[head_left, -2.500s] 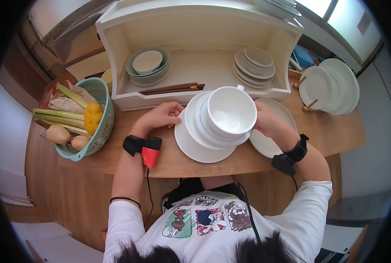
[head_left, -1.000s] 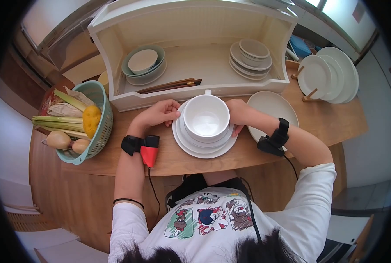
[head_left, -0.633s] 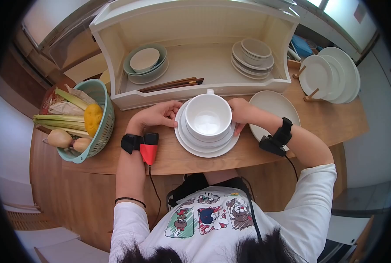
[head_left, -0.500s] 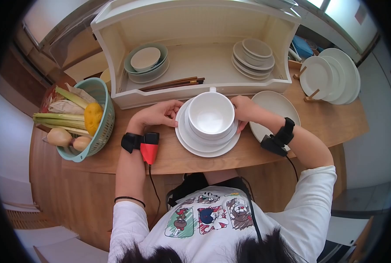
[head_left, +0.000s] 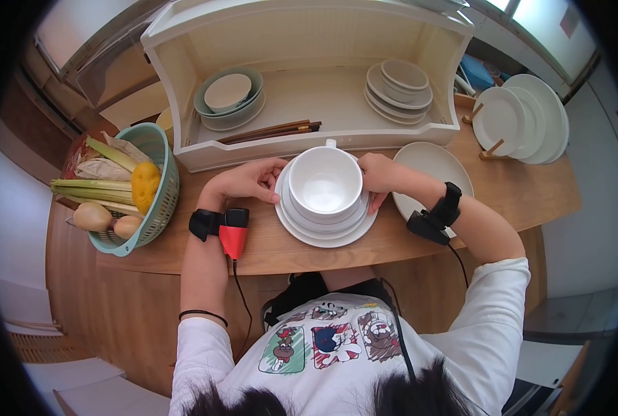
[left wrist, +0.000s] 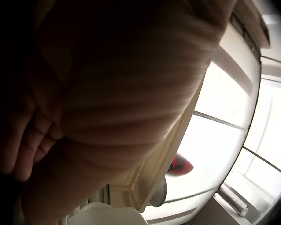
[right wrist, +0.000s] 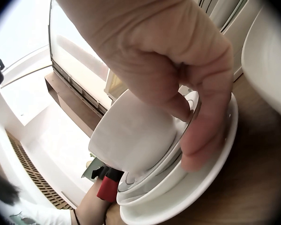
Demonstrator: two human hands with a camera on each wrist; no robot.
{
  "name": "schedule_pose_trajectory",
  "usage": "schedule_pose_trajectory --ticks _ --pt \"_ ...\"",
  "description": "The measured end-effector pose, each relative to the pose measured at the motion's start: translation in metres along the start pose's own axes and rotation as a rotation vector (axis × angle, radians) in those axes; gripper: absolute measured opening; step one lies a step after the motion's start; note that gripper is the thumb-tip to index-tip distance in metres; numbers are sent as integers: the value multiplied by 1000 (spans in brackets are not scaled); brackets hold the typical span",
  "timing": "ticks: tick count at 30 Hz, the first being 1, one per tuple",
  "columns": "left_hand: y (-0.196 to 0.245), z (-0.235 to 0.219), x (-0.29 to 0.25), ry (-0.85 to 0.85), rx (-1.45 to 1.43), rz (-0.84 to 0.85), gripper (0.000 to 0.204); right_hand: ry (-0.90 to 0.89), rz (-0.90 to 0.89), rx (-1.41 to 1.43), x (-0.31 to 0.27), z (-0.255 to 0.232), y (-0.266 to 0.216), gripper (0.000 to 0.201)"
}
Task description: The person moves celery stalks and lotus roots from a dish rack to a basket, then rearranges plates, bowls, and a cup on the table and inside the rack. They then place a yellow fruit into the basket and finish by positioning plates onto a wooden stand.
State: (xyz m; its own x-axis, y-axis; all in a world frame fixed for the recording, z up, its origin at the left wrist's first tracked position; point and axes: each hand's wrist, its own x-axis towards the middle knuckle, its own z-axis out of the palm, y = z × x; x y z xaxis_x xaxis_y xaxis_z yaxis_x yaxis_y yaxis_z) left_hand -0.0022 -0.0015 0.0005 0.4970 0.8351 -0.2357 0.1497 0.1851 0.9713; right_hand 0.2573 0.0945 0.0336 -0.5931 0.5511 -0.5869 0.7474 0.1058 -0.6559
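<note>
In the head view a white handled cup [head_left: 325,182] tops a stack of white dishes, its handle pointing away from me. Beneath it come a saucer [right wrist: 126,183], a deeper dish [right wrist: 154,191] and, at the bottom, a large plate [head_left: 323,243] on the table. My right hand [head_left: 378,175] pinches the saucer's rim, thumb above and fingers below, as the right wrist view shows. My left hand [head_left: 248,182] rests at the large plate's left rim, thumb tip against it and fingers relaxed. The left wrist view is dark and shows mostly palm and fingers [left wrist: 25,157].
A white shelf unit [head_left: 309,147] behind holds stacked bowls [head_left: 229,93], chopsticks [head_left: 271,132] and small plates [head_left: 399,90]. A vegetable basket [head_left: 167,201] stands left. Right are a lone plate [head_left: 430,163] and a rack of plates [head_left: 499,132]. The table's front edge [head_left: 309,269] is close.
The right hand has brought the cup and dishes from the right onto the middle of the large plate, and the handle has turned. Lately the cup has shifted slightly left.
</note>
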Motion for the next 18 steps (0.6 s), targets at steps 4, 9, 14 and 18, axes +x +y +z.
schedule_pose_trajectory --ticks 4,9,14,18 --pt "-3 -2 1 18 8 13 69 15 -32 -8 0 1 2 38" --pt "-4 -1 3 51 53 20 70 77 4 -8 2 0 3 21" --pt "-3 0 5 67 83 18 68 109 -28 -147 -3 -1 -4 22" --pt "-2 0 5 77 90 8 69 70 -71 -243 -9 3 -8 26"
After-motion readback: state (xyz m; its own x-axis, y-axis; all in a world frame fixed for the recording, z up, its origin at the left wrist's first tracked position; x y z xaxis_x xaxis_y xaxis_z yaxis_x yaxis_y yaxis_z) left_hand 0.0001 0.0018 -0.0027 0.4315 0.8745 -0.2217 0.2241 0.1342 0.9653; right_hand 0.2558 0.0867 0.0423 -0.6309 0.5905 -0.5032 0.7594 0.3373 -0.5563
